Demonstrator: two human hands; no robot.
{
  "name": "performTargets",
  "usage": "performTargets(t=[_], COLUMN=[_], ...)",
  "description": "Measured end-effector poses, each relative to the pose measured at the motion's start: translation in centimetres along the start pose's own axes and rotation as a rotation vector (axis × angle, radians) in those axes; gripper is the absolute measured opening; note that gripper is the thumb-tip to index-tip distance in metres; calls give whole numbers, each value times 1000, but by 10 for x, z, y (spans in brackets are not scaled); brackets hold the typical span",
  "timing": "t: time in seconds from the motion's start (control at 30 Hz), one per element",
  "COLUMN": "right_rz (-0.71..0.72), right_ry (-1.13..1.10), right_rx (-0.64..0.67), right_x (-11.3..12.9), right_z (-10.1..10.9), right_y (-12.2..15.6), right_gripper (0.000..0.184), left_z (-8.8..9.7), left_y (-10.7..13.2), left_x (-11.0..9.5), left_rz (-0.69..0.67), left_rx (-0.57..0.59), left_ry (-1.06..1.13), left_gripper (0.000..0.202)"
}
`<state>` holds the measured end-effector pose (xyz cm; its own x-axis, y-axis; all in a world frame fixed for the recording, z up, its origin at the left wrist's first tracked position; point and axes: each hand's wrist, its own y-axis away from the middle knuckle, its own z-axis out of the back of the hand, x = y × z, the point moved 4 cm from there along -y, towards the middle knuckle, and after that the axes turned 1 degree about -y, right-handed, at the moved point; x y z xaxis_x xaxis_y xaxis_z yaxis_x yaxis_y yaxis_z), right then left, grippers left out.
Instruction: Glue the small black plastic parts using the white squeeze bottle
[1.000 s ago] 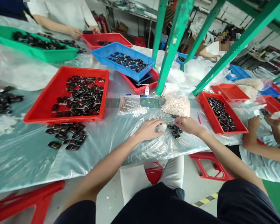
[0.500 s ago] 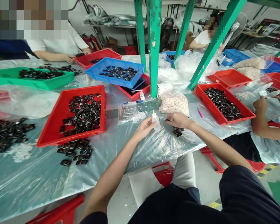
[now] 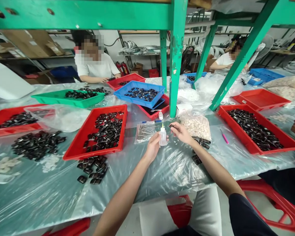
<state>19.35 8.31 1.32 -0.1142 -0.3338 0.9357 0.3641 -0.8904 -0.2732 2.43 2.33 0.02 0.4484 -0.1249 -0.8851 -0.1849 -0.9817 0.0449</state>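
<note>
My left hand (image 3: 154, 147) is closed round a small white squeeze bottle (image 3: 163, 137) with a thin yellow nozzle, held upright above the plastic-covered table (image 3: 39, 193). Close to its right, my right hand (image 3: 180, 131) pinches a small dark part (image 3: 171, 125) near the nozzle tip. A few more small black parts (image 3: 199, 144) lie on the plastic sheet under my right forearm. A clear bag of pale pieces (image 3: 196, 126) sits just behind my right hand.
A red tray of black parts (image 3: 99, 131) stands to the left, with loose parts (image 3: 92, 165) in front of it. Another red tray (image 3: 257, 131) is at the right. Green frame posts (image 3: 175, 62) rise behind my hands. Other people work across the table and at the right edge.
The camera has tilted up. My left hand took the bottle off the table and raised it upright. My right hand lifted from the loose black parts to beside the nozzle.
</note>
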Motion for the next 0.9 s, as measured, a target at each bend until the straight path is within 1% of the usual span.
performTargets(t=[0.07, 0.17, 0.23, 0.33, 0.4, 0.57, 0.67, 0.77, 0.83, 0.9], right_rz=[-32, -75, -76, -27, -3, -62, -52, -37, -41, -45], right_ry=[-6, 43, 126, 285, 350, 420, 433, 405, 362, 294], right_rx=[-22, -4, -5, -46, -47, 7, -12, -48, -65, -69], right_x=[-9, -16, -15, -9, -7, -12, -11, -8, -8, -9], right_z=[5, 9, 13, 18, 20, 16, 15, 16, 17, 17], right_y=[5, 12, 16, 20, 20, 23, 25, 25, 24, 23], right_gripper=[43, 38, 33, 30, 30, 37, 39, 33, 32, 34], left_z=[0, 1, 4, 8, 10, 15, 17, 17, 16, 16], left_y=[1, -2, -4, -7, -8, -10, -12, -12, -11, -10], left_x=[-1, -1, 1, 1, 2, 5, 7, 7, 7, 7], left_rz=[-19, -29, -32, -56, -73, -90, -90, -88, -84, -83], left_rx=[-3, -23, -39, -58, -71, -119, -134, -129, -125, -125], left_ry=[-13, -44, -76, -119, -137, -160, -171, -171, -171, -169], left_gripper=[46, 46, 47, 46, 46, 48, 48, 47, 47, 46])
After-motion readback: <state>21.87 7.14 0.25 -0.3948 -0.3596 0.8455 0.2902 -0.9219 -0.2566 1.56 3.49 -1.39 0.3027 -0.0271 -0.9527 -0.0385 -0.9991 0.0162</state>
